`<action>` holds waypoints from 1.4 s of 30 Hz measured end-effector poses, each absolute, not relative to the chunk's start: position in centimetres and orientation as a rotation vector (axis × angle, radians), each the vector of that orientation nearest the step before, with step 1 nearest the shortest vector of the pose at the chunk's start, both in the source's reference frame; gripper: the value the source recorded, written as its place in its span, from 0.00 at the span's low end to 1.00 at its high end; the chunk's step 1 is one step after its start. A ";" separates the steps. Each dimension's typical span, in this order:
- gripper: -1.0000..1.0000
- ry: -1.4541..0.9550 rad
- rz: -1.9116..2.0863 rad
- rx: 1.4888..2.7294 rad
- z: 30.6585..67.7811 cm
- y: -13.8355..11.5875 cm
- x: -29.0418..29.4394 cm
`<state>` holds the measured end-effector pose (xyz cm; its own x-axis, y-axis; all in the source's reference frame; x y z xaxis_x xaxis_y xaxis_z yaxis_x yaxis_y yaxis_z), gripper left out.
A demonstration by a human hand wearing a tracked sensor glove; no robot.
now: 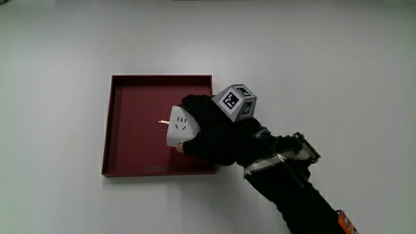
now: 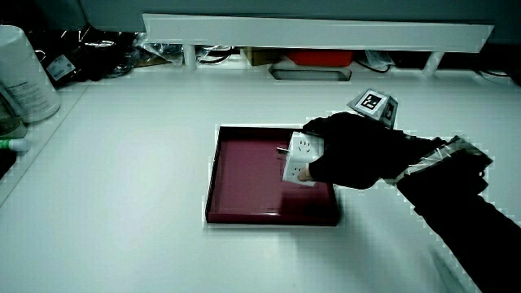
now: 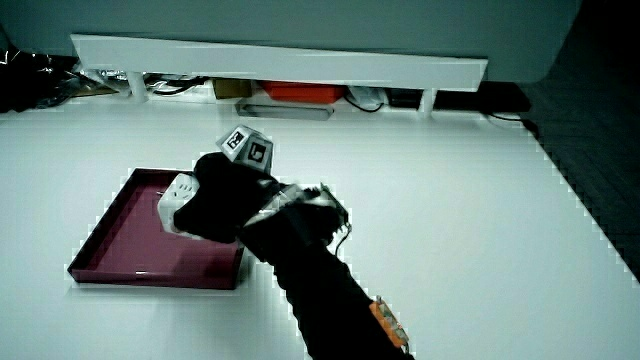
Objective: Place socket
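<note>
A white cube-shaped socket (image 1: 181, 126) with metal prongs pointing out sits in the grasp of the hand (image 1: 218, 133). The fingers curl around it from the side nearer the forearm. It is held over the dark red square tray (image 1: 133, 104), near the tray's edge closest to the forearm. Both side views show the socket (image 2: 302, 156) (image 3: 178, 198) a little above the tray floor (image 2: 244, 167) (image 3: 130, 230). I cannot tell whether the socket touches the tray. A patterned cube (image 1: 236, 102) rides on the back of the hand.
A low white partition (image 2: 317, 32) runs along the table's edge farthest from the person, with clutter and cables under it. A pale cylindrical container (image 2: 24, 73) stands near a table corner, well away from the tray.
</note>
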<state>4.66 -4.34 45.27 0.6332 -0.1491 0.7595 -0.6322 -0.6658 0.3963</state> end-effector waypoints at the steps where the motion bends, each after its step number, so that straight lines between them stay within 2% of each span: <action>1: 0.50 -0.596 0.939 2.190 45.5 -4.3 4.5; 10: 0.50 -0.552 0.884 2.136 48.9 -3.8 3.3; 18: 0.50 -0.528 0.852 2.109 50.5 -3.6 2.5; 34: 0.50 -0.478 0.867 2.072 51.2 -3.5 2.9; 42: 0.28 -0.492 0.799 2.065 51.8 -3.2 3.0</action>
